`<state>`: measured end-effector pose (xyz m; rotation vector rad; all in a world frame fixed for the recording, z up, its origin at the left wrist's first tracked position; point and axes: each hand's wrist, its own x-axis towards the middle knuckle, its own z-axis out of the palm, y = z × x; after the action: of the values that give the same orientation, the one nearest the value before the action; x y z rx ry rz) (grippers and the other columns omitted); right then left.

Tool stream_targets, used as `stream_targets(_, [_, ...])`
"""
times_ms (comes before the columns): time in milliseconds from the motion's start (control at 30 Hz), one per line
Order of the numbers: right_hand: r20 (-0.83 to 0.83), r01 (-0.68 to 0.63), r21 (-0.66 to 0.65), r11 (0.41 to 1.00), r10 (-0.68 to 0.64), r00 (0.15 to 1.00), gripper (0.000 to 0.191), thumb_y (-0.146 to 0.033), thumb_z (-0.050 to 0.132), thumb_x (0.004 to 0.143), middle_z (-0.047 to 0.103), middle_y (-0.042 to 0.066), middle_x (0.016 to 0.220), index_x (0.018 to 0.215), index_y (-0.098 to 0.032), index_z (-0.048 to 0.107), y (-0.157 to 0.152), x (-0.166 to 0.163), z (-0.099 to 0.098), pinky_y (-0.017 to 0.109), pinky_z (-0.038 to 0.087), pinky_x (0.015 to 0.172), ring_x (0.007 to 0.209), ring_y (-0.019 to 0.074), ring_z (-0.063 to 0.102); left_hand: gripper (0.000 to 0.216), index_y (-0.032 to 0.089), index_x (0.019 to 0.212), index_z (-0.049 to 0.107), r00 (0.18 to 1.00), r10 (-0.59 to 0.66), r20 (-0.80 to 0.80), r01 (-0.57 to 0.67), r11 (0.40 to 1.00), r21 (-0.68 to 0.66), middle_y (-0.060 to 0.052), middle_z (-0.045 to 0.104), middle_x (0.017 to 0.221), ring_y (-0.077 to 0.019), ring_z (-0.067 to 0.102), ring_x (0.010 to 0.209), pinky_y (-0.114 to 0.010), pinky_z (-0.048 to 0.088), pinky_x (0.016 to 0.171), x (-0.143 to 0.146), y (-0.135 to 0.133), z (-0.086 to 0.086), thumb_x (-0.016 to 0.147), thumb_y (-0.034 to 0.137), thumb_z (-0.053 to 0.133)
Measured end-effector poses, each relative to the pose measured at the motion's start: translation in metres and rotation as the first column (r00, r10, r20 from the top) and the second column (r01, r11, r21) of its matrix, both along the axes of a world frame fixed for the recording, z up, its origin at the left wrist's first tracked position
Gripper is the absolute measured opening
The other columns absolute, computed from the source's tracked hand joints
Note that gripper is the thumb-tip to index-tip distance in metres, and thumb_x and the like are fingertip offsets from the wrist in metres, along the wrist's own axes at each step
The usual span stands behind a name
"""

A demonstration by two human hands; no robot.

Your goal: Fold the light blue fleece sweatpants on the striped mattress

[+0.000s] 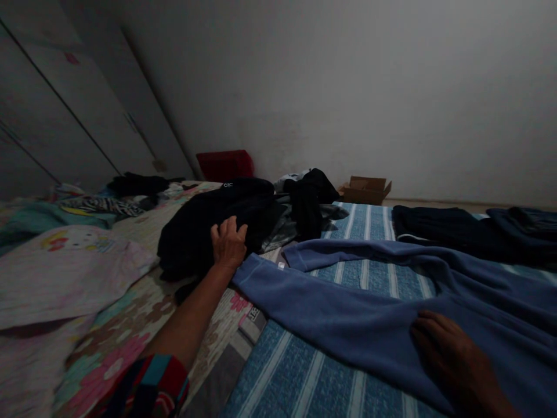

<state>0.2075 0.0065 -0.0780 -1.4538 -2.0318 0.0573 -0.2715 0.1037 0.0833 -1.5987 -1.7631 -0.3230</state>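
Reaching out across the bed, you had your left hand [228, 241] at the far end of one sleeve of the blue fleece garment [348, 313], where the cuff met the heap of black clothes [217, 226]. Its palm faced down and its fingers lay close together, slightly bent, over the black cloth. Whether they had pinched the cuff or any of the black cloth could not be told in the dim light. Your forearm ran back to a striped cuff in red, teal and dark bands at the lower left.

Your right hand [452, 348] lay low on the right, spread flat and palm down on the body of the fleece, pressing on it without gripping a fold.

The fleece itself lay spread over the blue striped sheet [304, 383], the sleeve stretched toward the left and a second sleeve lying above it, roughly parallel. To the left of the striped sheet, a floral sheet [130, 325] lay under your arm, and beside that was a pale pink cloth with a cartoon print [65, 261].

More dark garments [470, 232] lay flat on the right of the bed, well apart from your hands. Beyond the black heap, a red crate [224, 164] and an open cardboard box [365, 190] stood against the bare wall, with wardrobe doors [65, 116] along the left.
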Motion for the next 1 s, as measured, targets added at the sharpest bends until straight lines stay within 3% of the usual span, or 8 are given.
stream_targets(133, [0.008,-0.001,0.007,1.000,0.001,1.000,0.033,-0.047,0.043,0.091,0.066,0.008,0.108,0.095,-0.024,0.066,0.001,0.000,-0.003,0.038,0.055,0.078,0.094,0.0242,0.063,0.034,0.014,0.106,0.065,0.966,-0.256,0.044,0.257,0.966,-0.011,-0.018,0.039,0.146,-0.0311,0.026,0.139,-0.057,0.014,0.110,0.011,-0.008,-0.019,0.083,0.007,0.041])
stream_targets(200, [0.013,-0.008,0.018,1.000,0.008,1.000,0.034,-0.047,0.042,0.091,0.066,0.008,0.107,0.095,-0.024,0.066,0.001,0.000,-0.002,0.039,0.054,0.079,0.094,0.0243,0.063,0.034,0.016,0.104,0.065,0.916,-0.391,0.087,0.398,0.913,-0.091,-0.015,0.045,0.142,-0.0272,0.030,0.138,-0.054,0.015,0.112,0.016,-0.013,-0.028,0.084,0.006,0.039])
stream_targets(267, [0.018,-0.011,0.027,1.000,0.011,1.000,0.034,-0.047,0.042,0.091,0.066,0.008,0.106,0.094,-0.023,0.066,0.002,0.000,-0.001,0.039,0.055,0.079,0.094,0.0243,0.063,0.033,0.018,0.101,0.066,0.878,-0.447,0.174,0.478,0.846,-0.238,-0.012,0.053,0.136,-0.0227,0.037,0.135,-0.047,0.023,0.112,0.020,-0.016,-0.037,0.085,0.007,0.039])
stream_targets(367, [0.028,-0.006,0.030,1.000,0.006,1.000,0.033,-0.046,0.043,0.091,0.066,0.008,0.107,0.095,-0.023,0.066,0.002,-0.001,0.001,0.038,0.055,0.077,0.093,0.0239,0.064,0.031,0.018,0.098,0.066,0.891,-0.361,0.275,0.449,0.790,-0.417,-0.012,0.059,0.129,-0.0203,0.049,0.125,-0.037,0.035,0.106,0.022,-0.016,-0.043,0.083,0.008,0.042])
stream_targets(467, [0.024,-0.012,0.051,0.999,0.011,1.000,0.034,-0.047,0.043,0.091,0.067,0.008,0.106,0.094,-0.024,0.067,0.002,-0.002,0.002,0.036,0.056,0.075,0.091,0.0233,0.065,0.028,0.018,0.095,0.066,0.927,-0.250,0.279,0.360,0.803,-0.475,-0.013,0.064,0.118,-0.0230,0.059,0.110,-0.037,0.042,0.096,0.019,-0.012,-0.040,0.079,0.008,0.045])
stream_targets(633, [0.010,0.005,0.062,0.998,-0.006,1.000,0.036,-0.050,0.041,0.091,0.068,0.007,0.103,0.090,-0.026,0.067,0.003,-0.003,0.002,0.035,0.056,0.073,0.088,0.0229,0.065,0.023,0.022,0.083,0.066,0.939,-0.168,0.300,0.320,0.744,-0.587,-0.008,0.069,0.091,-0.0228,0.064,0.089,-0.031,0.045,0.080,0.017,-0.006,-0.026,0.073,0.010,0.049])
stream_targets(833, [-0.001,-0.001,0.063,0.998,0.001,1.000,0.037,-0.051,0.041,0.091,0.068,0.008,0.102,0.090,-0.025,0.067,0.004,-0.003,0.001,0.035,0.055,0.074,0.089,0.0236,0.065,0.015,0.021,0.067,0.060,0.931,-0.091,0.354,0.307,0.720,-0.622,-0.008,0.068,0.086,-0.0241,0.062,0.088,-0.029,0.043,0.077,0.024,-0.004,-0.012,0.060,0.009,0.054])
stream_targets(1000, [-0.005,-0.003,0.042,0.999,0.004,1.000,0.035,-0.047,0.042,0.092,0.067,0.009,0.104,0.091,-0.023,0.067,0.004,-0.004,0.004,0.036,0.055,0.077,0.092,0.0236,0.064,0.009,0.022,0.060,0.053,0.901,-0.056,0.429,0.337,0.713,-0.615,0.000,0.062,0.068,-0.0187,0.059,0.066,-0.024,0.041,0.060,0.032,-0.008,0.002,0.058,0.014,0.055])
